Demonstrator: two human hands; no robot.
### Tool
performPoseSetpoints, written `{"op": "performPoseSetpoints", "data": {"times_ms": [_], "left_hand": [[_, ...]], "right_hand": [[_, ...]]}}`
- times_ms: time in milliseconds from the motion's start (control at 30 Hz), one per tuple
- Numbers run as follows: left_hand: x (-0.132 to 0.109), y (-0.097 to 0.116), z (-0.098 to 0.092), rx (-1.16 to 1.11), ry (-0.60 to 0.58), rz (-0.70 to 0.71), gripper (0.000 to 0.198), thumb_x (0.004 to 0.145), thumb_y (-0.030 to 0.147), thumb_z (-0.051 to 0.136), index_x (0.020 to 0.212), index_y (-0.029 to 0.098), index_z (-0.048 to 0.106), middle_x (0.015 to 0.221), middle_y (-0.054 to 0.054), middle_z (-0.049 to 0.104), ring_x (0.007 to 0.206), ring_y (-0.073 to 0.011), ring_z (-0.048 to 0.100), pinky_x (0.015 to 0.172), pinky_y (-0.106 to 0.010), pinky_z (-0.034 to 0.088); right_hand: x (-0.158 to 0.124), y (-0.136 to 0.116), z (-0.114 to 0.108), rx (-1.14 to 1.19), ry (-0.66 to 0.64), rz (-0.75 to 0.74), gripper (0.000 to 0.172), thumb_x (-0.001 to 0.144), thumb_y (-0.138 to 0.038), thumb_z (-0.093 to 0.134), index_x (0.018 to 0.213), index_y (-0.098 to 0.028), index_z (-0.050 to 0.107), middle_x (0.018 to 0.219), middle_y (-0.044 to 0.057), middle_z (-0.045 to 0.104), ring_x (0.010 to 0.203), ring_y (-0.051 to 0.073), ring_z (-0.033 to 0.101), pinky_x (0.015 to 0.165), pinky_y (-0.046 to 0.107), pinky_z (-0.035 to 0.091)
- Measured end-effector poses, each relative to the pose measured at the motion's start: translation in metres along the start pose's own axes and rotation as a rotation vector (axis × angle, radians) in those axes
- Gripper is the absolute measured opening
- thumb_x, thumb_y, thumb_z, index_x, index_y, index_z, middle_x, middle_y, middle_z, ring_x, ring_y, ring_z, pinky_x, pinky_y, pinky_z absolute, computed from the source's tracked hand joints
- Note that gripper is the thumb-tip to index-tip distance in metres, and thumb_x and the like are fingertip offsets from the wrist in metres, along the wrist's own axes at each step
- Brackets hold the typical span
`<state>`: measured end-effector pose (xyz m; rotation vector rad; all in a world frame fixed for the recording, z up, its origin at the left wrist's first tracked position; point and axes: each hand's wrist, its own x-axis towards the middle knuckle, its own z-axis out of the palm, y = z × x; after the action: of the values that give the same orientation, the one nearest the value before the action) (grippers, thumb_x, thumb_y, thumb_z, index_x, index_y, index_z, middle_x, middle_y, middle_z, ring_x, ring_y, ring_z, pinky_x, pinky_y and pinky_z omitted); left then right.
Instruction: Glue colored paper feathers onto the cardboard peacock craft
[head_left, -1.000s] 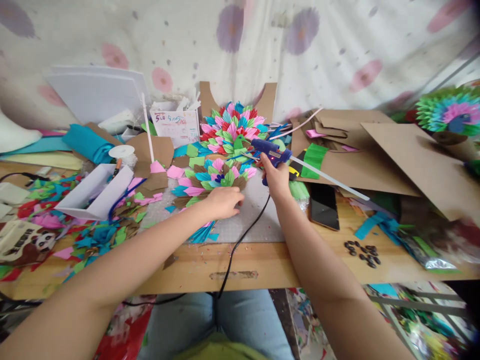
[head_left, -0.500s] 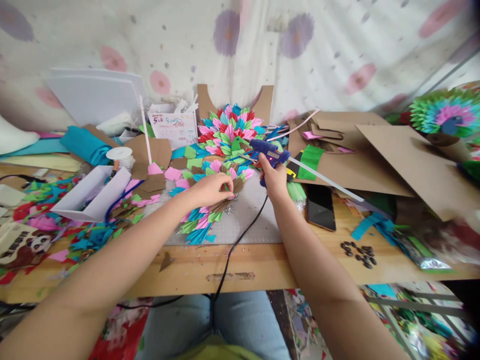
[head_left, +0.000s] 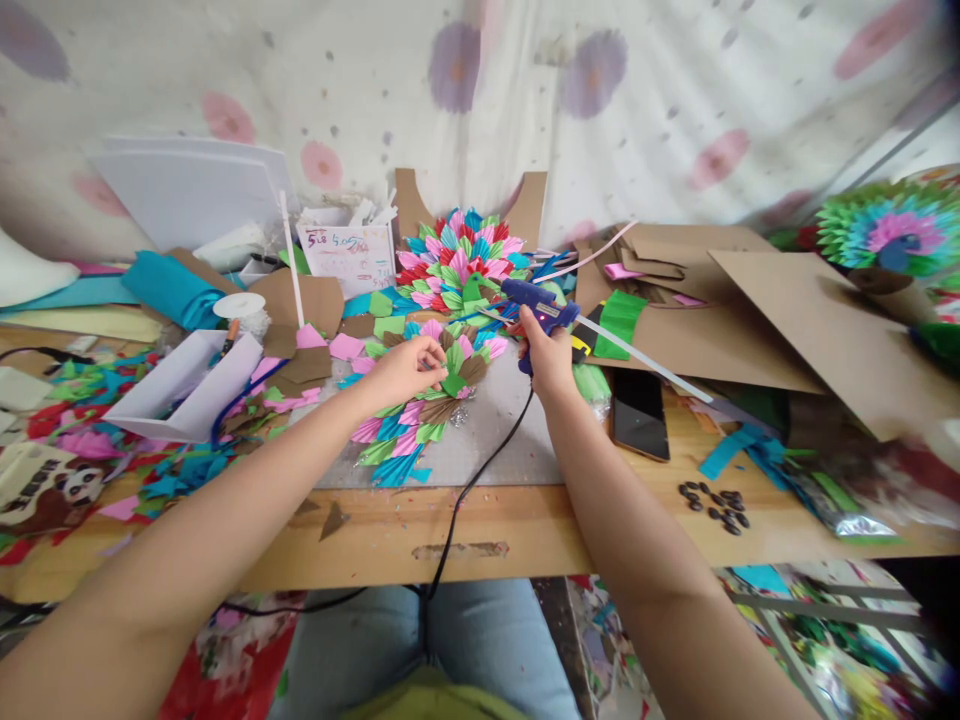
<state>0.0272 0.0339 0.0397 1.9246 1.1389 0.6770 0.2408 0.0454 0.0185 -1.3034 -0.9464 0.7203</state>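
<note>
My right hand point(head_left: 549, 348) grips a blue hot glue gun point(head_left: 541, 300), its nozzle pointing left and a long pale glue stick point(head_left: 645, 358) sticking out of its back. My left hand point(head_left: 421, 368) is closed, fingertips curled together just left of a green crepe paper petal point(head_left: 455, 370). Whether anything sits between those fingers is hidden. Under the hand lies a piece layered with pink, blue, green and brown pleated crepe paper petals point(head_left: 409, 428), resting on a grey cutting mat point(head_left: 502, 460).
Behind stands a second colourful petal piece point(head_left: 457, 250) against cardboard. A white tray point(head_left: 180, 390) and paper scraps point(head_left: 180, 475) lie left. To the right are a phone point(head_left: 640, 415), black oval beads point(head_left: 716, 505) and cardboard sheets point(head_left: 840, 340). The glue gun's black cord point(head_left: 480, 475) crosses the mat.
My left hand has drawn back slightly to the left and up, uncovering a green petal at the middle of the piece. The right hand with the glue gun has barely moved.
</note>
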Motion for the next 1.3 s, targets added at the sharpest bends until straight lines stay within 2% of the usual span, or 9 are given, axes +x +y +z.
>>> {"op": "performPoseSetpoints", "data": {"times_ms": [133, 333, 533, 633, 833, 1033, 1300], "left_hand": [[-0.001, 0.008, 0.007, 0.234, 0.037, 0.079, 0.014, 0.076, 0.025, 0.055, 0.088, 0.019, 0.057, 0.081, -0.002, 0.064, 0.077, -0.0147, 0.061, 0.071, -0.03, 0.048], [0.003, 0.018, 0.034, 0.451, 0.007, 0.163, 0.021, 0.081, 0.018, 0.045, 0.097, 0.018, 0.058, 0.094, -0.006, 0.065, 0.088, -0.0181, 0.061, 0.079, -0.032, 0.046], [0.011, 0.019, 0.046, 0.602, -0.045, 0.123, 0.028, 0.081, 0.016, 0.044, 0.107, 0.015, 0.052, 0.106, -0.011, 0.063, 0.095, -0.0226, 0.061, 0.079, -0.034, 0.046], [0.011, 0.017, 0.045, 0.658, -0.057, 0.141, 0.028, 0.082, 0.016, 0.042, 0.108, 0.016, 0.051, 0.109, -0.012, 0.062, 0.097, -0.0231, 0.06, 0.078, -0.034, 0.046], [0.006, 0.011, 0.036, 0.669, -0.084, 0.176, 0.028, 0.083, 0.017, 0.039, 0.108, 0.015, 0.05, 0.099, -0.011, 0.063, 0.094, -0.0223, 0.06, 0.077, -0.033, 0.045], [-0.006, 0.011, 0.022, 0.698, -0.172, 0.167, 0.032, 0.084, 0.018, 0.037, 0.113, 0.019, 0.05, 0.097, -0.009, 0.064, 0.084, -0.0201, 0.061, 0.07, -0.032, 0.045], [-0.015, 0.003, 0.001, 0.66, -0.206, 0.21, 0.032, 0.082, 0.02, 0.04, 0.113, 0.021, 0.05, 0.092, -0.005, 0.063, 0.078, -0.0167, 0.059, 0.068, -0.029, 0.043]], "right_hand": [[-0.001, -0.002, 0.0, 0.014, 0.005, 0.01, 0.038, 0.071, -0.055, 0.06, 0.062, -0.018, 0.06, 0.046, -0.002, 0.049, 0.04, 0.007, 0.038, 0.037, 0.023, 0.033], [0.0, -0.002, 0.0, 0.012, 0.007, 0.02, 0.038, 0.071, -0.055, 0.06, 0.062, -0.018, 0.059, 0.045, -0.003, 0.048, 0.04, 0.007, 0.04, 0.039, 0.023, 0.036], [0.002, -0.001, -0.002, 0.029, 0.013, 0.003, 0.04, 0.07, -0.058, 0.06, 0.061, -0.019, 0.057, 0.046, -0.002, 0.048, 0.04, 0.008, 0.039, 0.038, 0.024, 0.036], [0.004, 0.001, -0.002, 0.033, 0.014, -0.005, 0.04, 0.07, -0.059, 0.06, 0.062, -0.02, 0.057, 0.047, -0.002, 0.049, 0.04, 0.009, 0.04, 0.038, 0.024, 0.037], [0.005, 0.003, -0.002, 0.019, 0.005, -0.019, 0.042, 0.069, -0.06, 0.059, 0.064, -0.019, 0.058, 0.048, -0.002, 0.051, 0.04, 0.008, 0.041, 0.039, 0.024, 0.037], [0.002, 0.003, -0.001, -0.024, -0.004, -0.004, 0.041, 0.071, -0.06, 0.058, 0.065, -0.019, 0.06, 0.049, -0.001, 0.051, 0.041, 0.009, 0.042, 0.039, 0.024, 0.038], [0.0, 0.005, 0.002, -0.016, -0.027, 0.013, 0.038, 0.071, -0.055, 0.06, 0.063, -0.018, 0.06, 0.045, -0.003, 0.047, 0.039, 0.008, 0.042, 0.039, 0.023, 0.037]]}}
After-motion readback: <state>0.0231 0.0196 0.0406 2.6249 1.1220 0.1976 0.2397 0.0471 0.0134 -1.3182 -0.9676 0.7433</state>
